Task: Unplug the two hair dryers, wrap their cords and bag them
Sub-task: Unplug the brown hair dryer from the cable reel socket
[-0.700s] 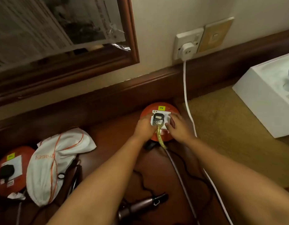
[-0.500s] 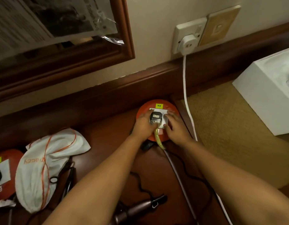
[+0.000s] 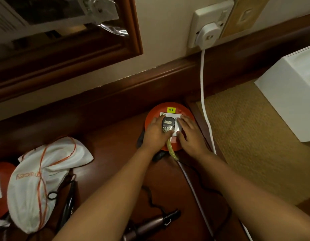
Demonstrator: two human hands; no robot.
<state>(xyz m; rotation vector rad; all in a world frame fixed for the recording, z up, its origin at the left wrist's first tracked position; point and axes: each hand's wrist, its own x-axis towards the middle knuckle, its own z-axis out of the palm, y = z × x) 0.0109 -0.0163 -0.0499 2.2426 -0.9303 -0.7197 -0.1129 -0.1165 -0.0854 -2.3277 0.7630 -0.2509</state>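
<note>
left hand (image 3: 155,132) gripping black moulded plug (image 3: 168,123) seated on round orange socket reel (image 3: 151,117) | right hand (image 3: 189,134) flat, fingers pressing white socket plate (image 3: 177,128) just beside plug | brown hair dryer (image 3: 150,225) on bench, near forearms | white drawstring bag (image 3: 37,185) far left of left hand

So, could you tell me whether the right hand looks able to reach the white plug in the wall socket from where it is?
Probably yes: the right hand rests on the orange reel, and nothing blocks the way up to the white plug.
</note>
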